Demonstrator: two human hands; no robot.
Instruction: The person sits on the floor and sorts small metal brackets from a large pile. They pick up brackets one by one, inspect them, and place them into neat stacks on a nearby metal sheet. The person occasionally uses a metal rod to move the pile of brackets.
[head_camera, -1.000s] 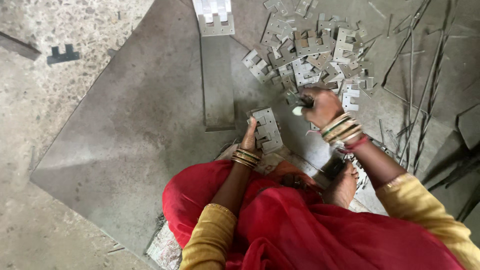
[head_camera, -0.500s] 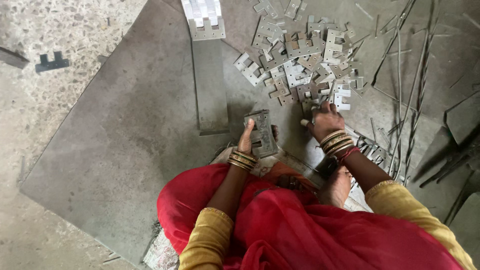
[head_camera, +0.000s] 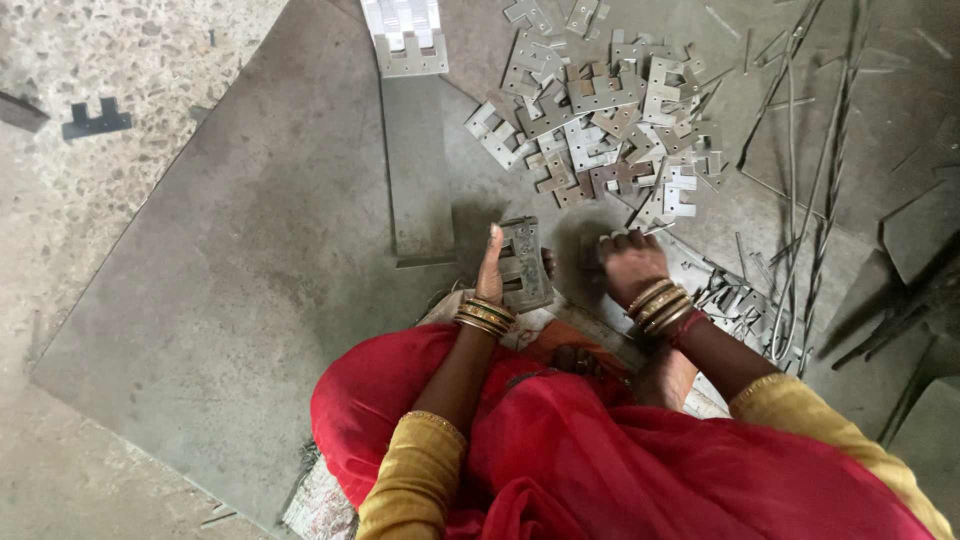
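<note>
My left hand (head_camera: 490, 275) grips a small stack of stamped grey metal plates (head_camera: 522, 262), held on edge on the big steel sheet (head_camera: 230, 270). Gold bangles circle that wrist. My right hand (head_camera: 625, 265) is a closed fist just right of the stack, low over the sheet. It grips a short tool that its fingers mostly hide. Bangles sit on that wrist too. Red cloth and yellow sleeves fill the lower part of the view.
A loose pile of notched metal plates (head_camera: 600, 130) lies beyond my hands. A long flat strip (head_camera: 415, 170) runs up to a pale stack of plates (head_camera: 405, 35). Rods and twisted wire (head_camera: 810, 200) lie at the right. A dark notched piece (head_camera: 95, 120) rests on the speckled floor.
My right hand has come down from above the plate pile to beside the held stack. My left hand keeps its grip on the stack.
</note>
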